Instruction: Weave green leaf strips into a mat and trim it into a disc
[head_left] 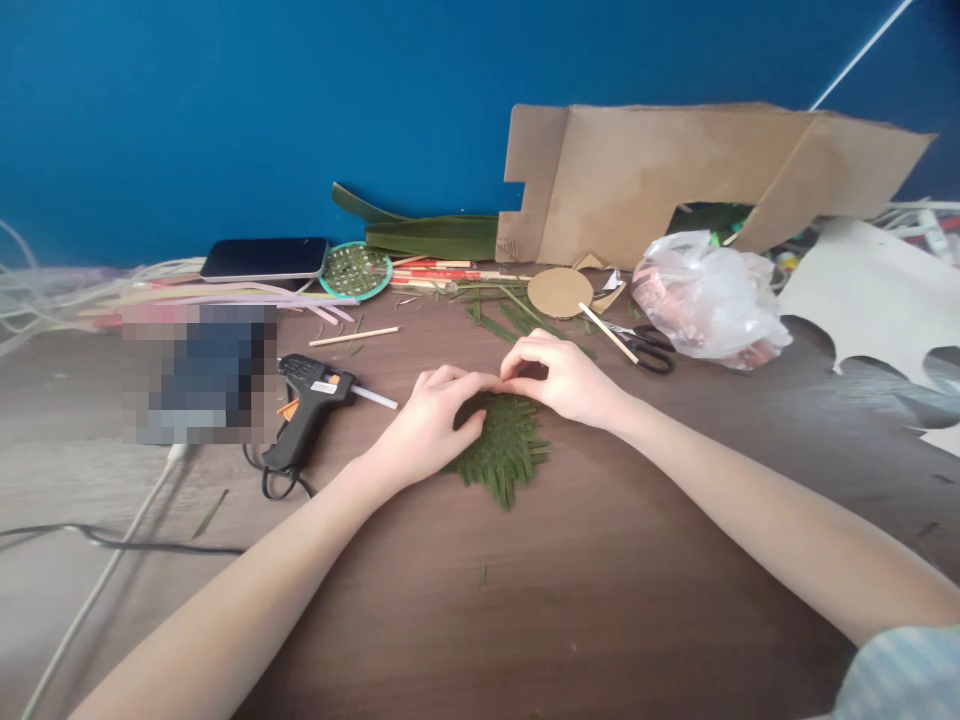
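Note:
A small mat woven from green leaf strips (504,445) lies on the table, its loose strip ends fringing out toward me. My left hand (435,420) rests over its left and far side, fingers stretched forward and thumb spread apart on the weave. At the far edge, my right hand (559,378) pinches thumb and forefinger together on the mat's strips, close to the left fingertips. Exactly which strip is between them is hidden. Left of my hands lies a black glue gun (307,405) with a white glue stick (373,398) beside its front end.
Scissors (652,350), a cardboard disc (560,292) and a plastic bag (709,300) sit at the back right. Folded cardboard (660,170) leans on the blue wall. Long leaves (435,238), a round green-rimmed piece (356,271) and a phone (264,258) lie behind. Cables cross the left.

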